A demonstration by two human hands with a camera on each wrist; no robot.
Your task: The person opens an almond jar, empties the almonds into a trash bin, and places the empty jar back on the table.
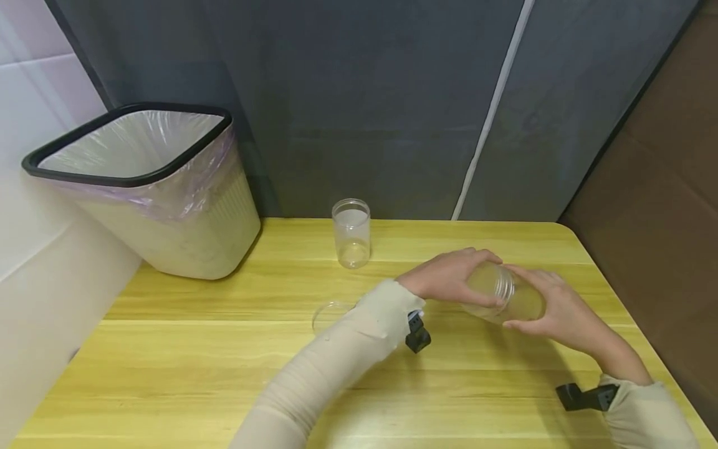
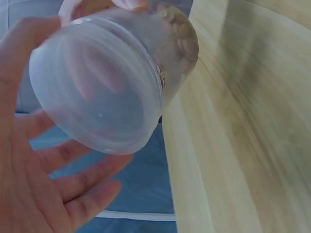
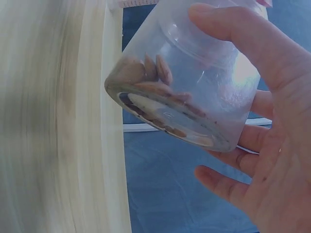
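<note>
A clear plastic jar (image 1: 505,299), tipped on its side above the wooden table (image 1: 224,374), is gripped at its base end by the right hand (image 1: 561,312), whose fingers are curled round the wall. Its lidded end is covered by the left hand (image 1: 449,277), with the fingers wrapped over the lid (image 2: 97,97). Brown nuts (image 3: 150,77) are seen gathered inside near the base. Beyond the grip, toward the wall, an empty clear jar (image 1: 351,232) stands upright. A loose clear lid (image 1: 328,315) lies just left of the left forearm. Farther left, a lined waste bin (image 1: 151,187) is set.
</note>
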